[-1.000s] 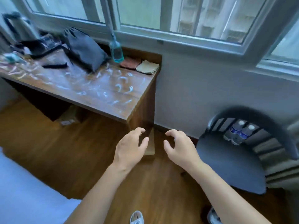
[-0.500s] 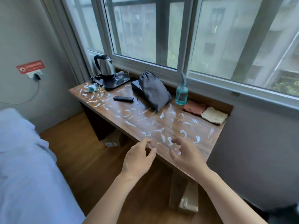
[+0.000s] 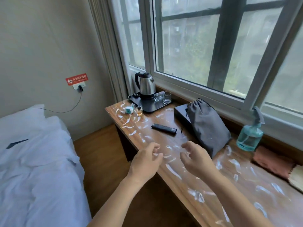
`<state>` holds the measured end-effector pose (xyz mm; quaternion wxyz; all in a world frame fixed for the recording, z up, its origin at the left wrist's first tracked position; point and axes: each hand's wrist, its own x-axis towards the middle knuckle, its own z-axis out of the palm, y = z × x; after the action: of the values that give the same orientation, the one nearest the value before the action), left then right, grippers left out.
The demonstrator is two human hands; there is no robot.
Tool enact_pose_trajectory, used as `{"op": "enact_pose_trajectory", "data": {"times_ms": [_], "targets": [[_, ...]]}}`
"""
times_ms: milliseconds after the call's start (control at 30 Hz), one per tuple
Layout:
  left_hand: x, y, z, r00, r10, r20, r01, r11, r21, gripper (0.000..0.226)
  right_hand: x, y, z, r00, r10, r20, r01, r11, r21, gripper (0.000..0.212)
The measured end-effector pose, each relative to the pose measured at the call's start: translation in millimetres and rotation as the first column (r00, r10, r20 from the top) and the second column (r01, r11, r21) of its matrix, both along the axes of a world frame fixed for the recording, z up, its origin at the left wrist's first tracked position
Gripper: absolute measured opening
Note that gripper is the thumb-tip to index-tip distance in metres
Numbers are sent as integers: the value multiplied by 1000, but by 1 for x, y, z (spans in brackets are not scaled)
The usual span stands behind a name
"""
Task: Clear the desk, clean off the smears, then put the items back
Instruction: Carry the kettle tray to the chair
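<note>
A wooden desk (image 3: 180, 174) under the window is covered in white smears. On it lie a black remote (image 3: 164, 129), a grey drawstring bag (image 3: 207, 126) leaning on a black box (image 3: 181, 114), a teal spray bottle (image 3: 250, 136), a red cloth (image 3: 273, 163) and a yellow cloth (image 3: 297, 179). A kettle (image 3: 146, 86) and glasses (image 3: 163, 97) stand on a black tray (image 3: 147, 106), with a small amber bottle (image 3: 139, 110) and a teal-white gadget (image 3: 128, 110) beside it. My left hand (image 3: 145, 163) and right hand (image 3: 196, 159) hover over the desk's front edge, fingers loosely curled, holding nothing.
A bed with white bedding (image 3: 32, 161) lies to the left, with a strip of wooden floor (image 3: 101, 154) between it and the desk. A charger is plugged into a wall socket (image 3: 79, 87) below a red sign.
The view has swung up and left from the floor and chair to the desk. Both hands now hover over the desk's front edge, closer to the remote and bag.
</note>
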<state>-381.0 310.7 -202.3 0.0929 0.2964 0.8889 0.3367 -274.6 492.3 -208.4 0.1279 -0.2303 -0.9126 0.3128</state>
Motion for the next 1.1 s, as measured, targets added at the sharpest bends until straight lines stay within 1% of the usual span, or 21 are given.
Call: {"op": "enact_pose_trajectory", "data": {"times_ms": [100, 300, 433, 533, 667, 733, 833, 900, 967, 1033, 1100], "targets": [[-54, 12, 4, 1000, 17, -1, -17, 1000, -18, 30, -55, 18, -3, 1000, 15, 18, -15, 1000, 0, 33], [-141, 26, -2, 999, 8, 37, -6, 999, -47, 34, -141, 30, -15, 998, 31, 61, -30, 1000, -6, 28], [-198, 32, -15, 996, -64, 55, 68, 995, -70, 36, -189, 32, -30, 996, 10, 94, -11, 1000, 7, 25], [-246, 31, -24, 987, -141, 72, 147, 986, -81, 36, -223, 32, -41, 990, -41, 139, 35, 998, 43, 25], [-318, 28, -33, 965, -247, 89, 254, 964, -74, 32, -264, 33, -60, 963, -137, 234, 103, 983, 151, 24], [-352, 25, -34, 950, -296, 100, 304, 949, -80, 33, -279, 33, -66, 936, -181, 303, 113, 967, 228, 26], [-397, 22, -35, 931, -351, 102, 360, 928, -92, 33, -298, 31, -70, 894, -249, 373, 145, 947, 286, 32], [-424, 26, -37, 921, -376, 101, 385, 917, -103, 32, -310, 31, -74, 860, -299, 413, 155, 925, 346, 42], [-447, 32, -40, 916, -383, 118, 394, 914, -93, 30, -318, 30, -79, 806, -339, 485, 138, 905, 403, 52], [-465, 38, -43, 915, -385, 123, 396, 913, -92, 28, -320, 28, -85, 729, -390, 563, 136, 888, 440, 57], [-482, 45, -45, 915, -384, 127, 396, 915, -83, 25, -321, 28, -94, 688, -425, 589, 144, 875, 462, 61]]}}
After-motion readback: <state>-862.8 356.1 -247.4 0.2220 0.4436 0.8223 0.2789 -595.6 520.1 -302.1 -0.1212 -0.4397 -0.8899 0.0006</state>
